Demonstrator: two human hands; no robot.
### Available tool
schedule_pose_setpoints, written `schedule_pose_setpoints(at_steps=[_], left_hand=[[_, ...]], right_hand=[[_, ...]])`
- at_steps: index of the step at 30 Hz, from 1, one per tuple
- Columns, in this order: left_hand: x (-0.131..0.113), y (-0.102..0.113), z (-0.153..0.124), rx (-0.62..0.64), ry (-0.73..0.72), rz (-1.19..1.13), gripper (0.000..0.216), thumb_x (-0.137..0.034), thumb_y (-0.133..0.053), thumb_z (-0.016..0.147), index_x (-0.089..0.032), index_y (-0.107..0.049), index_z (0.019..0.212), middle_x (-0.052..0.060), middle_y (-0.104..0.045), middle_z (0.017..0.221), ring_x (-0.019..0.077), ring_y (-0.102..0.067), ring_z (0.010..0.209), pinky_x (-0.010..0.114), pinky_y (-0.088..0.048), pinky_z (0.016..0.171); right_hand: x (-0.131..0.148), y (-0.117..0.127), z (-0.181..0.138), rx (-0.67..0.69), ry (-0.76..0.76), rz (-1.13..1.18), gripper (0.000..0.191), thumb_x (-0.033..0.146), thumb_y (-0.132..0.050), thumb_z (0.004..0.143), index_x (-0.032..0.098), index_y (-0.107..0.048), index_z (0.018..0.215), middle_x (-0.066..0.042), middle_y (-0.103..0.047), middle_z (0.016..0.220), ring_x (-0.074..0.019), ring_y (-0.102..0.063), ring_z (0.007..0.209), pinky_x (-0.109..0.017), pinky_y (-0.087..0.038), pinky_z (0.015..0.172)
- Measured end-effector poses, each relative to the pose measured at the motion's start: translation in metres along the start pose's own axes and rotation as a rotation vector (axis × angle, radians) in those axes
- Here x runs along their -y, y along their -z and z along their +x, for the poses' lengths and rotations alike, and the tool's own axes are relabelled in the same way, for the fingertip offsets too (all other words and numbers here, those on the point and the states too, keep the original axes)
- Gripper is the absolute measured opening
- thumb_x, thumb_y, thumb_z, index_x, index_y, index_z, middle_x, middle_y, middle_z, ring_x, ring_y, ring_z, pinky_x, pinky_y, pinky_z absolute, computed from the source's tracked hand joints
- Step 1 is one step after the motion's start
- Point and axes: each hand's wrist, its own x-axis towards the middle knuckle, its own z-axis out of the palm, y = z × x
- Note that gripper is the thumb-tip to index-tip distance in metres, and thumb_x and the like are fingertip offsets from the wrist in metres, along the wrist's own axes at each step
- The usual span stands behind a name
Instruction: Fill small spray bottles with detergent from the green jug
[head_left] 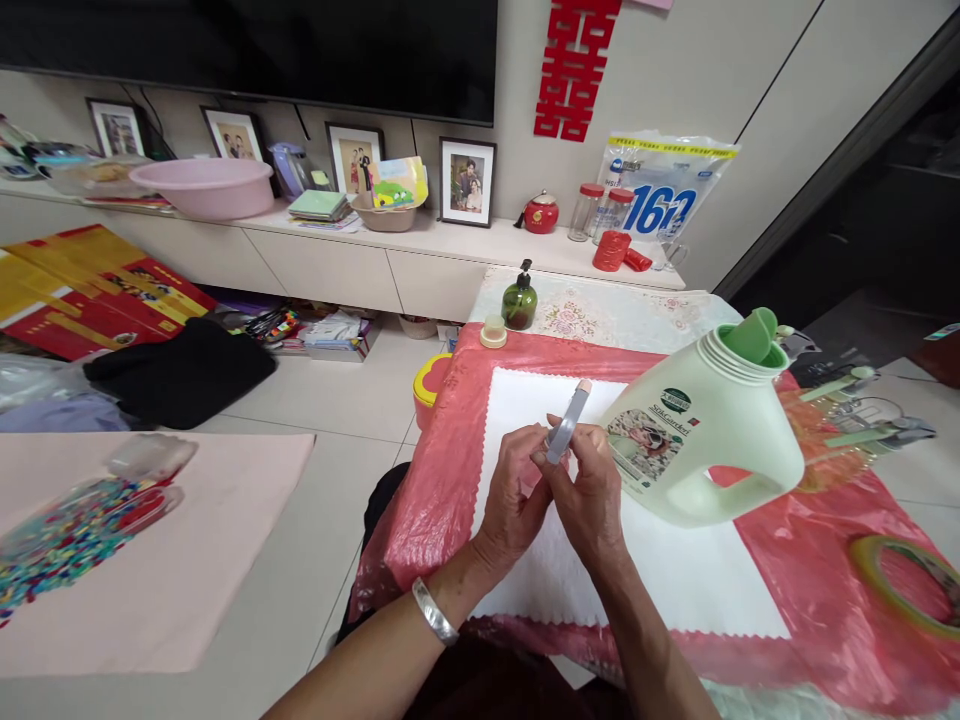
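Observation:
Both hands meet over a white cloth (675, 570) spread on a red plastic sheet (810, 590). My left hand (510, 495) and my right hand (592, 490) pinch a slim grey stick-like tool with a pale tip (568, 422), which points up and away from me. A silver bracelet (435, 612) circles my left wrist. Just right of my hands stands a pale green detergent jug (705, 440), uncapped and with a handle, resting on the cloth.
A small green pump bottle (519, 300) and a little cap (493, 331) sit at the table's far edge. A tape roll (900, 590) lies at right. Clear box of coloured beads (82, 520) at left on a pink mat. Yellow stool (429, 385) beside the table.

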Motion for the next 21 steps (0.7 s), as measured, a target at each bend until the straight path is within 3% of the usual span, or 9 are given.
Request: schedule_pose_setpoints(at_steps=[3, 6, 13, 21], left_hand=[[0.002, 0.000, -0.002, -0.001, -0.015, 0.039, 0.039, -0.034, -0.058, 0.100, -0.028, -0.050, 0.138, 0.011, -0.058, 0.129, 0.0238, -0.060, 0.121, 0.045, -0.053, 0.102], [0.003, 0.001, -0.004, -0.004, -0.022, 0.093, 0.041, -0.028, -0.061, 0.099, -0.028, -0.050, 0.138, 0.011, -0.058, 0.131, 0.0244, -0.057, 0.125, 0.047, -0.050, 0.106], [-0.002, 0.001, 0.000, 0.014, -0.045, 0.114, 0.041, -0.027, -0.058, 0.100, -0.028, -0.049, 0.140, 0.010, -0.059, 0.128, 0.0234, -0.058, 0.121, 0.044, -0.052, 0.103], [0.000, 0.002, -0.001, 0.013, -0.027, 0.101, 0.037, -0.033, -0.056, 0.101, -0.028, -0.051, 0.138, 0.011, -0.059, 0.126, 0.0249, -0.059, 0.118, 0.046, -0.053, 0.101]], right_hand=[[0.002, 0.007, 0.000, 0.092, 0.037, 0.020, 0.026, 0.038, -0.060, 0.096, 0.026, -0.068, 0.118, -0.004, -0.065, 0.114, -0.0202, -0.060, 0.107, -0.035, -0.049, 0.091], [-0.001, 0.011, 0.000, 0.128, 0.042, 0.034, 0.024, 0.035, -0.054, 0.101, 0.027, -0.068, 0.118, -0.003, -0.066, 0.115, -0.0180, -0.061, 0.107, -0.032, -0.049, 0.091], [-0.011, 0.006, 0.001, 0.031, 0.007, 0.050, 0.015, 0.033, -0.067, 0.089, 0.022, -0.068, 0.098, -0.003, -0.066, 0.098, -0.0190, -0.061, 0.092, -0.035, -0.048, 0.085], [-0.013, -0.002, -0.001, -0.031, -0.047, 0.046, 0.028, 0.042, -0.073, 0.084, 0.020, -0.064, 0.098, -0.005, -0.064, 0.098, -0.0205, -0.060, 0.091, -0.039, -0.051, 0.086]])
